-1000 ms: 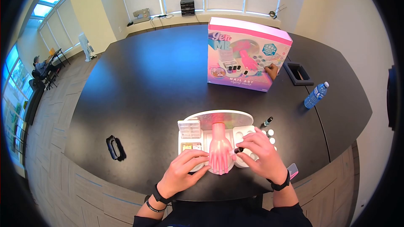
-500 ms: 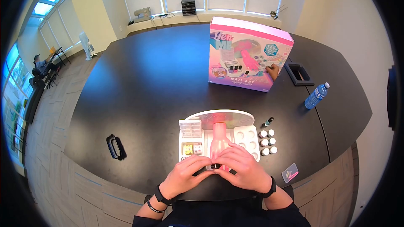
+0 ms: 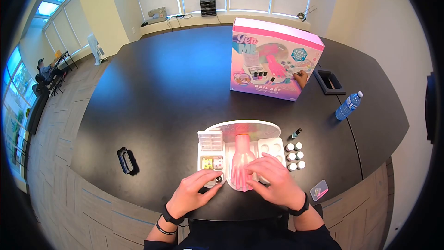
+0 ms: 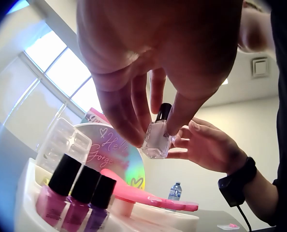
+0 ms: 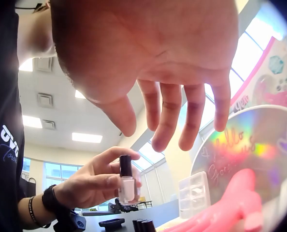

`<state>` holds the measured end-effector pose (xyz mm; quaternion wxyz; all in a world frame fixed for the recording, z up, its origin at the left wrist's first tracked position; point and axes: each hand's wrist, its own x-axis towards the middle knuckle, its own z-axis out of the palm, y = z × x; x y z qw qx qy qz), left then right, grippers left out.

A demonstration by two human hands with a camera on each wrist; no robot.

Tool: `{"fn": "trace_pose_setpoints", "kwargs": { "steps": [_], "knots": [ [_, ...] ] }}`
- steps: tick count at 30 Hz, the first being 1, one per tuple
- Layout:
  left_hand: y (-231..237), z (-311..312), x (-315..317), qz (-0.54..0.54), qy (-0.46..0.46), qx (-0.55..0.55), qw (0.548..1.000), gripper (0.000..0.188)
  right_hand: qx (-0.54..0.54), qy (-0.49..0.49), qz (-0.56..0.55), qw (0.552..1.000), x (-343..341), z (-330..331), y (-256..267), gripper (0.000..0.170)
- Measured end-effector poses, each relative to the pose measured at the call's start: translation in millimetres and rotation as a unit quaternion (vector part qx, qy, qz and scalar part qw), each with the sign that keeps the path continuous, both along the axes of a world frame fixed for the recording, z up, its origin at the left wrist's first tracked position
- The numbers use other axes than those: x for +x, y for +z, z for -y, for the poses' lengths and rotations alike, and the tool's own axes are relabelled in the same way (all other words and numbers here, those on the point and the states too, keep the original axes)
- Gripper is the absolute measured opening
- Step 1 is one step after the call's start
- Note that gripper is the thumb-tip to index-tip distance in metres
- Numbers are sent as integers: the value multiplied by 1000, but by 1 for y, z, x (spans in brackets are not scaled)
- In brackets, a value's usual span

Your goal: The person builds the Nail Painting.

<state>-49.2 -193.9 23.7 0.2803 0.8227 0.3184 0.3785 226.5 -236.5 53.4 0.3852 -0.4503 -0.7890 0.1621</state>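
Observation:
My left hand [image 3: 193, 191] pinches a nail polish bottle between thumb and fingers, over the front left of the white nail station [image 3: 201, 156]. The bottle [image 4: 156, 138] has clear glass, pale contents and a black cap; it tilts slightly in the left wrist view. My right hand [image 3: 274, 179] holds nothing, its fingers loosely bent above the pink model hand [image 3: 242, 158]. That model hand lies palm down in the middle of the station, before a shiny mirror [image 3: 266, 130]. In the left wrist view, pink and purple polish bottles [image 4: 75, 207] with black caps stand below my left hand.
Several white-capped bottles [image 3: 291, 156] and a teal bottle [image 3: 296, 134] stand right of the station. Nearer me lies a small clear case [image 3: 319, 190]. Behind are a large pink box [image 3: 276, 60] and a water bottle [image 3: 348, 106]. A dark band-like object [image 3: 124, 160] lies left.
My right hand held the black-capped bottle earlier; both hands then met over the model hand. Now my left hand has the bottle, farther left, and my right hand has let go and drawn right.

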Motion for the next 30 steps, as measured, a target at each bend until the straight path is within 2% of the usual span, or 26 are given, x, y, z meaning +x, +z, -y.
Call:
{"fn": "trace_pose_setpoints", "kwargs": {
  "steps": [6, 8, 13, 16, 17, 24, 30],
  "knots": [
    [-5, -1, -17, -5, 23, -17, 1000, 33, 22, -66, 22, 997, 29, -3, 2, 30],
    [-6, -2, -21, -4, 21, -39, 999, 27, 38, -105, 32, 993, 41, -5, 3, 29],
    [-5, -4, -25, -29, 14, -49, 998, 24, 2, -181, 12, 983, 71, -12, 2, 35],
    [-4, -5, -26, -54, 12, -43, 998, 22, 38, -213, 33, 976, 90, -21, -7, 35],
    [-3, -5, -27, -67, 11, -39, 997, 21, 13, -227, 26, 973, 96, -23, -8, 36],
    [-9, -7, -29, -107, 6, -34, 994, 24, 15, -317, 48, 947, 134, -41, -48, 42],
    [-15, -8, -31, -116, 13, -11, 993, 25, -13, -343, 59, 937, 148, -47, -69, 42]
  ]
}}
